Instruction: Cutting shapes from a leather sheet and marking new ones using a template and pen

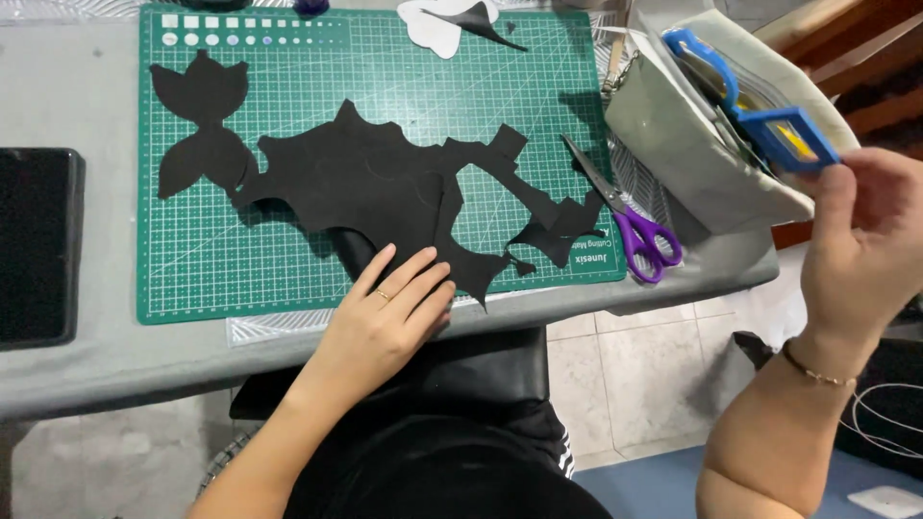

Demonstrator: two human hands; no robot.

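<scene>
- Black fabric point(370, 183), cut into a jagged, irregular sheet, lies spread over the middle of a green cutting mat point(240, 279) on a grey-covered table point(87, 375).
- The left hand point(389, 312) rests flat on the near edge of that sheet, fingers point(415, 274) stretched out and slack, gripping nothing; a ring shows on one finger.
- The right hand point(865, 240) is raised off to the right, past the table's edge, with thumb and fingertips pinched on a small blue-framed object point(788, 139) that has a yellow centre.
- That blue object sits at the mouth of a pale grey pouch point(683, 144), which stands on the table's right end and holds other blue-handled tools.
- Purple-handled scissors point(630, 221) lie just right of the mat, closed, blades pointing toward the far side of the table.
- A separate black cut-out point(202, 125), shaped like a pair of lobed petals, lies on the mat's left part, apart from the big sheet.
- Smaller black offcuts point(553, 231) lie near the mat's right edge, close to the scissors.
- A white piece point(433, 29) with a black scrap on it sits at the mat's far edge.
- A dark flat device point(34, 245) lies on the table left of the mat.
- A thin bracelet circles the right wrist.
</scene>
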